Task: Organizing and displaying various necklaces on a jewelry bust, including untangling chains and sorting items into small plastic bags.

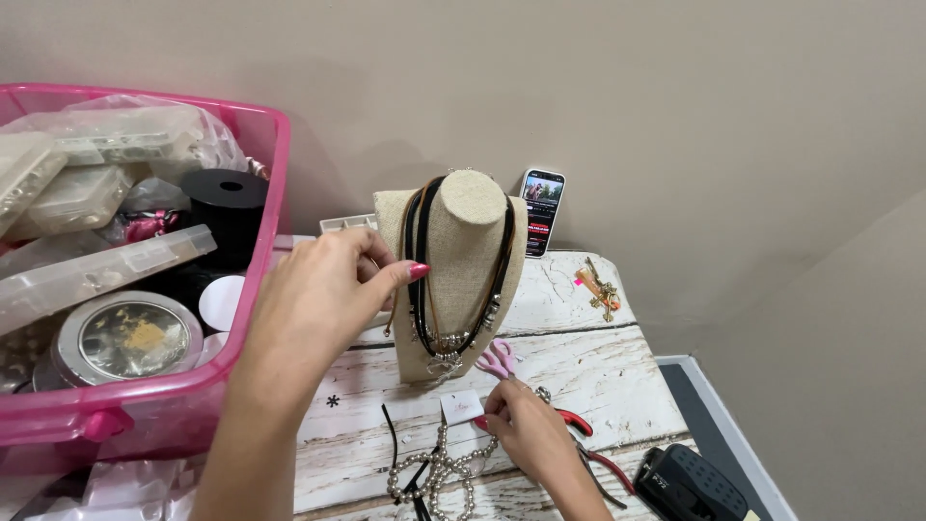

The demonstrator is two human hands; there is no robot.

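Observation:
A burlap bust-shaped necklace stand (465, 207) stands on the white wood-look table (588, 367). Black and brown cord necklaces (421, 289) with silver beads hang on it. My left hand (323, 289) pinches the cords on the stand's left side with thumb and forefinger. My right hand (526, 429) rests lower on the table, fingers closed on a small white tag (461, 405), beside a string of pearl beads (439, 473) and red-handled pliers (579, 423).
A pink plastic bin (145, 405) at left holds clear bead boxes, a black spool and a round tin. A phone (541, 210) leans on the wall. Small pink scissors (498, 359), a gold charm (602, 289) and a black device (690, 484) lie on the table.

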